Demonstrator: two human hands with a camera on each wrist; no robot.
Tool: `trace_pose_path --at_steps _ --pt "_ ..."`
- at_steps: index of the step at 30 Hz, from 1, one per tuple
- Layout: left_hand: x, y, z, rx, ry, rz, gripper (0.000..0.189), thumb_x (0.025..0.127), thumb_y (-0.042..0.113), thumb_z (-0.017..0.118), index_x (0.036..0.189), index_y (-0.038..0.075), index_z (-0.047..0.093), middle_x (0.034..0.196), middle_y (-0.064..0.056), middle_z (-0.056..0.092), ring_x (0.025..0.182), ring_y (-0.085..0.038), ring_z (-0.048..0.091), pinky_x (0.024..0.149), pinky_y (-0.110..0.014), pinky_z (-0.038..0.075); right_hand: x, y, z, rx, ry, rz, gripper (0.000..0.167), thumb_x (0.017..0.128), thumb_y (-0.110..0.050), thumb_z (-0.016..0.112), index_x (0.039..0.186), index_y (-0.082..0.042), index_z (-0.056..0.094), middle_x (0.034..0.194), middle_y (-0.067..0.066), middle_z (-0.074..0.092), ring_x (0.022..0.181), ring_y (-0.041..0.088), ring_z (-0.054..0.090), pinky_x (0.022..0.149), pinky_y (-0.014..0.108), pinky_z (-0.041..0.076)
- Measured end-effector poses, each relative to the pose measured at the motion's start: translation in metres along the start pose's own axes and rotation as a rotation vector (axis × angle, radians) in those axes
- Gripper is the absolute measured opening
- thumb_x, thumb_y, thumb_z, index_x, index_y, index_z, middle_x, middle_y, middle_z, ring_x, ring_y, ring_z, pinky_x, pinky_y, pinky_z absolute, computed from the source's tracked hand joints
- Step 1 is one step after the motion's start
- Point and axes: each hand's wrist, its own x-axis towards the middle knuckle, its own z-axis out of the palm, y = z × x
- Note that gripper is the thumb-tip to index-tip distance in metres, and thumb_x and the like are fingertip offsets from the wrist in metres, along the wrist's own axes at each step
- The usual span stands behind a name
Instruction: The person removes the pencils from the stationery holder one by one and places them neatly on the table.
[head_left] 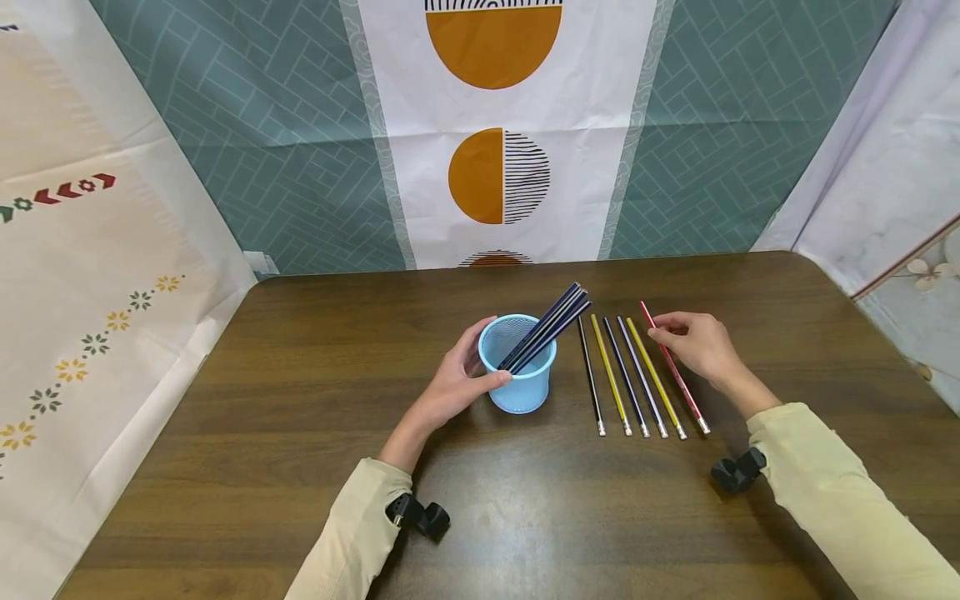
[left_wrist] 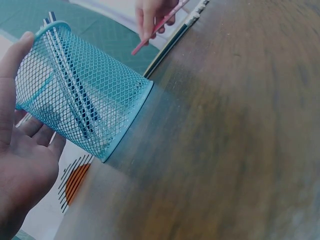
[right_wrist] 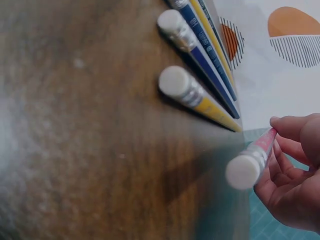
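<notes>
My left hand (head_left: 453, 385) holds a light blue mesh pencil cup (head_left: 519, 398), its thumb at the near rim and its fingers around the left side. Several dark blue pencils (head_left: 551, 327) lean to the right inside the cup, which stands on the table. Between the thumb and fingers of my right hand (head_left: 699, 343) is a red pencil (head_left: 684, 387), pinched toward its far end. In the right wrist view its white eraser (right_wrist: 243, 172) faces the camera. To its left lie a yellow pencil (head_left: 656, 377), a purple-blue pencil (head_left: 642, 377) and a dark blue pencil (head_left: 626, 377).
Farther left in the same row are another yellow pencil (head_left: 611, 375) and a black pencil (head_left: 590, 377), close to the cup. All lie on a brown wooden table (head_left: 300, 433), erasers toward me. A patterned cloth (head_left: 300, 100) hangs behind the far edge.
</notes>
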Motion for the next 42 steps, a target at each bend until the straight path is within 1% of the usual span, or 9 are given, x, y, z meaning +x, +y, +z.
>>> trace_pose_path --at_steps 2,5,9,14,17,24,30,39,42 --pt "0.000 -0.001 0.000 0.010 -0.001 0.022 0.080 0.086 0.028 0.075 0.148 0.005 0.031 0.141 -0.017 0.044 0.130 -0.028 0.041 0.110 -0.046 0.029 0.001 0.002 0.001 -0.006 -0.005 0.002 0.032 0.094 -0.014 0.063 0.114 0.011 0.064 0.104 0.028 0.064 0.090 0.034 0.058 0.068 0.034 0.045" --pt "-0.001 -0.001 0.000 0.011 -0.003 0.031 0.079 0.086 0.027 0.075 0.148 0.004 0.031 0.141 -0.018 0.044 0.131 -0.028 0.041 0.110 -0.047 0.029 0.002 0.004 0.001 -0.015 -0.015 0.011 0.032 0.094 -0.014 0.062 0.114 0.011 0.063 0.106 0.029 0.064 0.092 0.036 0.058 0.070 0.036 0.046" --pt "0.000 0.000 0.000 -0.016 -0.006 0.004 0.075 0.087 0.011 0.073 0.148 0.003 0.030 0.142 -0.019 0.043 0.131 -0.030 0.040 0.110 -0.046 0.028 0.003 0.008 0.003 -0.027 -0.038 0.029 0.032 0.095 -0.015 0.061 0.115 0.011 0.063 0.105 0.028 0.064 0.088 0.033 0.060 0.068 0.035 0.047" --pt "0.001 0.001 0.001 -0.045 -0.011 -0.008 0.072 0.086 -0.004 0.067 0.148 0.002 0.030 0.141 -0.021 0.043 0.131 -0.032 0.041 0.109 -0.046 0.030 0.004 0.011 0.006 -0.008 -0.084 0.049 0.033 0.095 -0.014 0.060 0.116 0.012 0.062 0.101 0.026 0.065 0.072 0.024 0.063 0.059 0.032 0.051" --pt "0.000 0.001 0.001 -0.042 -0.007 -0.010 0.072 0.086 -0.002 0.068 0.148 0.003 0.030 0.141 -0.020 0.044 0.130 -0.030 0.042 0.109 -0.044 0.031 0.005 0.011 0.006 0.004 -0.095 0.058 0.033 0.095 -0.013 0.060 0.116 0.012 0.061 0.098 0.026 0.066 0.066 0.020 0.063 0.057 0.031 0.052" --pt "0.000 0.000 0.000 -0.046 -0.006 -0.002 0.074 0.085 0.003 0.071 0.148 0.004 0.031 0.140 -0.018 0.045 0.129 -0.029 0.043 0.108 -0.044 0.032 0.004 0.012 0.006 -0.009 -0.101 0.067 0.031 0.095 -0.012 0.059 0.113 0.012 0.062 0.093 0.022 0.066 0.064 0.019 0.062 0.056 0.032 0.051" --pt "0.001 0.001 0.001 -0.046 -0.010 -0.002 0.075 0.085 0.003 0.070 0.148 0.003 0.030 0.141 -0.019 0.044 0.130 -0.030 0.042 0.108 -0.045 0.032 0.005 0.012 0.007 -0.009 -0.104 0.079 0.031 0.094 -0.012 0.059 0.114 0.012 0.061 0.095 0.023 0.066 0.065 0.019 0.062 0.057 0.031 0.051" --pt "0.000 0.002 0.001 -0.044 -0.004 -0.010 0.075 0.085 0.000 0.069 0.148 0.004 0.030 0.141 -0.019 0.045 0.130 -0.029 0.042 0.108 -0.044 0.032 0.004 0.010 0.007 -0.008 -0.108 0.095 0.030 0.094 -0.011 0.061 0.113 0.012 0.061 0.086 0.015 0.064 0.065 0.019 0.059 0.057 0.030 0.049" --pt "0.000 0.002 0.001 -0.044 -0.002 -0.014 0.074 0.085 0.000 0.070 0.148 0.004 0.031 0.141 -0.019 0.045 0.130 -0.029 0.042 0.108 -0.045 0.032 0.004 0.010 0.007 -0.010 -0.105 0.095 0.030 0.093 -0.011 0.062 0.113 0.012 0.061 0.086 0.015 0.064 0.065 0.019 0.059 0.057 0.030 0.049"
